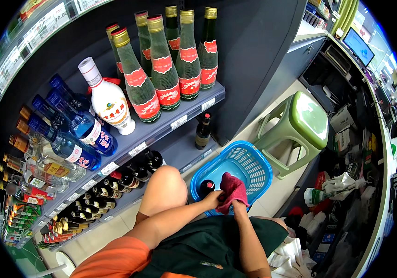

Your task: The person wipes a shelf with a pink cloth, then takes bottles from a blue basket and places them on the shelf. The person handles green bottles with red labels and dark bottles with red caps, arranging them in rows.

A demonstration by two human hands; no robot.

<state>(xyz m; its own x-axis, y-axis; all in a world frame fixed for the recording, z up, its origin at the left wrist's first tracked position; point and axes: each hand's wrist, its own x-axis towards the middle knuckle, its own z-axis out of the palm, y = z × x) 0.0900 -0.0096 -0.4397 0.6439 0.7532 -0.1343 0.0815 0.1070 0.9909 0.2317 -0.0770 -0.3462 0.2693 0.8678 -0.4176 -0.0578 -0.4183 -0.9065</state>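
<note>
Over the near side of a blue plastic basket (266,163), my left hand (213,200) grips a dark bottle (222,197) by its upper part. My right hand (238,205) holds a dark red cloth (232,191) against that bottle; the cloth covers most of those fingers and part of the bottle. Another dark bottle with a red-topped cap (207,186) stands in the basket, just left of the cloth. The lower part of the held bottle is hidden by my hands and the basket's rim.
Green glass bottles (163,66), a white bottle (110,100) and blue bottles (80,121) line the shelf at left. Wine bottles (125,180) lie below; one stands upright (203,132) on the low shelf. A green plastic stool (294,132) stands beyond the basket. Bags (292,257) crowd the right.
</note>
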